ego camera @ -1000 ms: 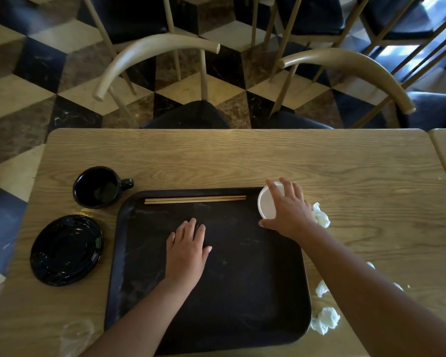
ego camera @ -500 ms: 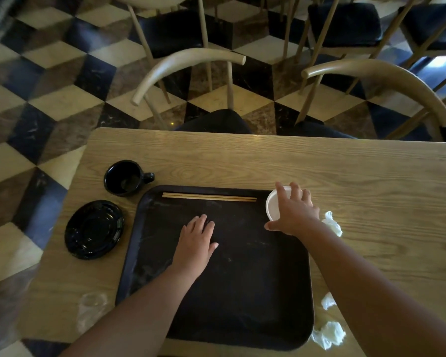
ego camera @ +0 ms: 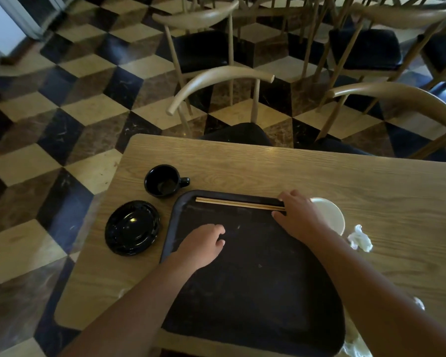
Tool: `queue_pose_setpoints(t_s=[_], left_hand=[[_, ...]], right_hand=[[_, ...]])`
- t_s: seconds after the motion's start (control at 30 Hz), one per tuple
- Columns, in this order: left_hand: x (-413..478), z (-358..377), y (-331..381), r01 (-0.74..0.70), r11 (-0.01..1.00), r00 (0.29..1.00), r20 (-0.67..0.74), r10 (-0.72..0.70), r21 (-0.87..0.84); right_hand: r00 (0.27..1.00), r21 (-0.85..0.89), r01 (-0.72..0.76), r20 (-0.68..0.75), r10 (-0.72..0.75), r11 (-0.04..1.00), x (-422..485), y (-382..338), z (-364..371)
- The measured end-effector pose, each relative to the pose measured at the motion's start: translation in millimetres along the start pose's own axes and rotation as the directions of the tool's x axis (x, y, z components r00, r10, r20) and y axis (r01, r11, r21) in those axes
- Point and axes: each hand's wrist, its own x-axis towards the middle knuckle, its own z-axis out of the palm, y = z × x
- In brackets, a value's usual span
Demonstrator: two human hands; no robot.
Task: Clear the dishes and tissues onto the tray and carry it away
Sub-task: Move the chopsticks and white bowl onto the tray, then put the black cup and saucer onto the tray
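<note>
My right hand (ego camera: 298, 215), fingers spread and empty, covers the wooden chopsticks (ego camera: 238, 203) on the black rectangular tray (ego camera: 255, 292); white round bowl (ego camera: 331, 215) at three o'clock, left hand (ego camera: 202, 244) loosely curled, empty

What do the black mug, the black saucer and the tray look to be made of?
The mug and saucer look like glazed ceramic, possibly melamine: glossy black, with sharp light glints. The tray looks like matte plastic: dull, scuffed surface with pale smears and a rolled rim.
</note>
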Motion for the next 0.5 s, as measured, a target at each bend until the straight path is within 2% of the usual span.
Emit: queue_pose_setpoints(t_s=[0.1,0.23,0.33,0.5], left_hand=[[-19,-16,-33,0.001,0.995,0.992,-0.125,-0.014,-0.102],[-41,-38,-90,-0.011,0.985,0.960,-0.276,-0.038,-0.172],[-52,-53,-138,0.045,0.970,0.914,-0.382,-0.135,-0.237],[-63,-71,-211,0.196,0.931,0.850,-0.421,-0.317,-0.307]], right_hand=[[0.999,0.097,-0.011,0.045,0.007,0.995,0,-36,13],[0.996,0.323,-0.060,0.086,0.034,0.944,13,-83,38],[0.991,0.472,-0.126,0.102,0.087,0.873,30,-120,54],[0.989,0.533,-0.133,0.133,0.072,0.835,71,-169,73]])
